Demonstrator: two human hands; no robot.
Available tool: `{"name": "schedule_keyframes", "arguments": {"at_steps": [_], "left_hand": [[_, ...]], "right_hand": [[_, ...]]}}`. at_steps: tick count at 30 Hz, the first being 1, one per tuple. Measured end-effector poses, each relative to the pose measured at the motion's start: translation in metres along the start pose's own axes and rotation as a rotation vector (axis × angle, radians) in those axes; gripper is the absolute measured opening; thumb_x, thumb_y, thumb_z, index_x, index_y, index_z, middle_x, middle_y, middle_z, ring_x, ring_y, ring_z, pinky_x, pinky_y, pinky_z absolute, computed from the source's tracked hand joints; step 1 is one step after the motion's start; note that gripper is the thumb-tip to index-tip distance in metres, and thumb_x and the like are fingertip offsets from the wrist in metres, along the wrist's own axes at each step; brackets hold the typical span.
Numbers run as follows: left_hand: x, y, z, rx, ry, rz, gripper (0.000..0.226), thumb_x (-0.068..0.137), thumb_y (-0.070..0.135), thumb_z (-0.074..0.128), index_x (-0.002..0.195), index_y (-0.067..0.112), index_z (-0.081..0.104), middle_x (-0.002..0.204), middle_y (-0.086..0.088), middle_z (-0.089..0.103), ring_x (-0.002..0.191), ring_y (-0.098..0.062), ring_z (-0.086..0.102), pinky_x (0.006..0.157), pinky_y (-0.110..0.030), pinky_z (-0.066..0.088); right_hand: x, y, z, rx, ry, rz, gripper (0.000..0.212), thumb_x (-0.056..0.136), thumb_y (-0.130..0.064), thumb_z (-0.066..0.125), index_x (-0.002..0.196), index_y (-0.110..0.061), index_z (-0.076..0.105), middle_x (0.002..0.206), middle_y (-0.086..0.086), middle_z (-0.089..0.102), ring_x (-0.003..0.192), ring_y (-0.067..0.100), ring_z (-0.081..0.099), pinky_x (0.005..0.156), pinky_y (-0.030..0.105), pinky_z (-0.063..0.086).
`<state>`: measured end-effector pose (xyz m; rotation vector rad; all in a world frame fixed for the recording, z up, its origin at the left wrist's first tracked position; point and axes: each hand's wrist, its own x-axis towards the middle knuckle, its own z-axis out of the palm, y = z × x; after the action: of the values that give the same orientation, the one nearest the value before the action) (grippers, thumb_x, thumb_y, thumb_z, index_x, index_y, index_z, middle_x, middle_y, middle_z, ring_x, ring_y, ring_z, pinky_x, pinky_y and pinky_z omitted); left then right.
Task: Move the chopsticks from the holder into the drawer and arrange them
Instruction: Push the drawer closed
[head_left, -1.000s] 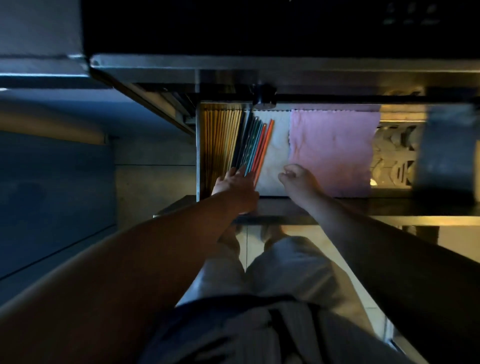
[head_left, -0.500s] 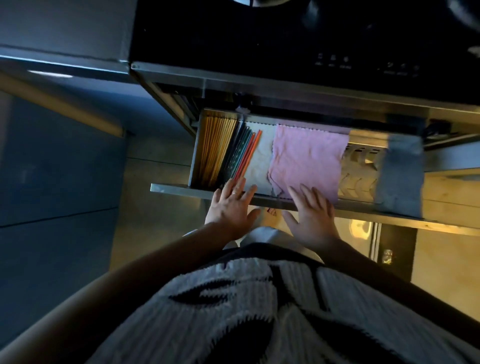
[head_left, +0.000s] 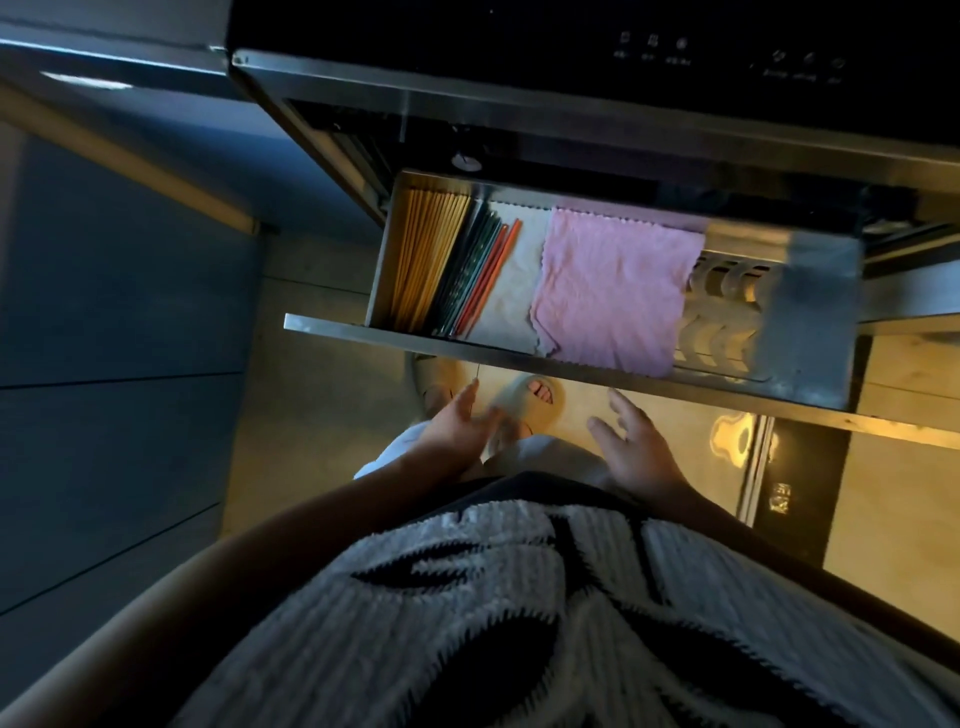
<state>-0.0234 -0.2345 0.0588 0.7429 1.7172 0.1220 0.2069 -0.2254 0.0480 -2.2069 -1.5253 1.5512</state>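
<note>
Fingers spread and empty on left hand (head_left: 457, 426) and right hand (head_left: 631, 447); chopsticks (head_left: 452, 270) lie arranged in drawer (head_left: 519, 358), task looks nearly finished.

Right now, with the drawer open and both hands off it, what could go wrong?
1. The pink cloth hangs over the drawer's front edge; closing may pinch it.
2. The red chopsticks lie slanted beside the green ones, so a hard shove could scatter them.
3. The left hand and right hand hover just below the front edge and could get bumped.
</note>
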Motion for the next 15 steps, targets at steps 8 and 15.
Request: {"name": "schedule_keyframes", "arguments": {"at_steps": [8, 15], "left_hand": [[0.006, 0.049, -0.011, -1.080, -0.104, -0.356, 0.073, 0.095, 0.062, 0.041, 0.147, 0.011, 0.041, 0.154, -0.013, 0.038, 0.142, -0.031, 0.035, 0.112, -0.046, 0.028], [0.012, 0.064, -0.008, -1.477, -0.160, -0.370, 0.077, 0.083, 0.076, 0.046, 0.121, 0.011, 0.056, 0.127, -0.020, 0.059, 0.118, -0.036, 0.056, 0.102, -0.054, 0.041]], "right_hand": [[0.031, -0.019, -0.026, 1.239, -0.143, 0.631, 0.074, 0.085, -0.054, 0.054, 0.146, -0.020, 0.029, 0.134, 0.009, 0.054, 0.100, 0.026, 0.061, 0.075, 0.046, 0.053], [0.039, -0.027, -0.042, 1.561, -0.253, 0.675, 0.117, 0.065, -0.079, 0.056, 0.151, -0.013, 0.010, 0.155, 0.015, 0.027, 0.140, 0.032, 0.030, 0.101, 0.057, 0.035]]}}
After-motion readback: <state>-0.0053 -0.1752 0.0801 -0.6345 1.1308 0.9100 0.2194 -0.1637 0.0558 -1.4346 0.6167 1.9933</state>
